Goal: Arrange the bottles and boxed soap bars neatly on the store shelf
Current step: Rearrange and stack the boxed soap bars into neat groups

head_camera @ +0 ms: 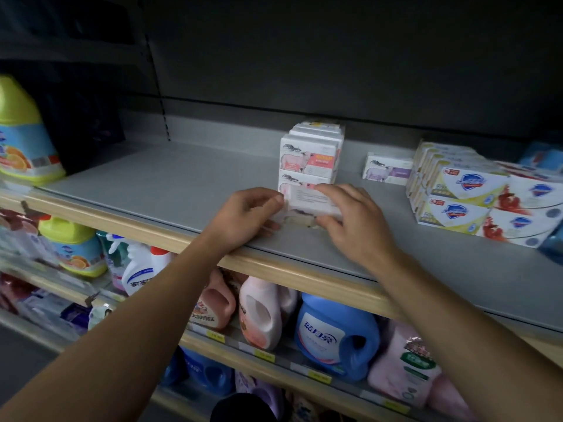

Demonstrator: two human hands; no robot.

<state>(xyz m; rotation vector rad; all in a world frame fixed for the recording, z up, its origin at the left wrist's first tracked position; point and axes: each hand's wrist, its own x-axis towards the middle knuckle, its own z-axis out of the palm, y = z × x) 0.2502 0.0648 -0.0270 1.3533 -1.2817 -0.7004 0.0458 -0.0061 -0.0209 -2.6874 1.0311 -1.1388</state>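
Both arms reach up and forward over the wooden front edge of the grey shelf [170, 184], forearms nearly straight, wrists just past the lip. The left hand [246, 213] has its fingers curled in, thumb and fingertips pinching the left end of a white soap box [307, 202]. The right hand [350, 220] comes in from the other side, fingers bent over the top and right end of the same box, thumb low at its near edge. The box is blurred and tilted between the two hands, low over the shelf near the front; whether it touches the surface I cannot tell. Right behind it stands a stack of pink soap boxes [310, 156]. Further right and back lies a single purple soap box [387, 169], and at the far right a block of white and yellow soap boxes [457, 190]. A green-topped bottle [24, 135] stands at the shelf's left end.
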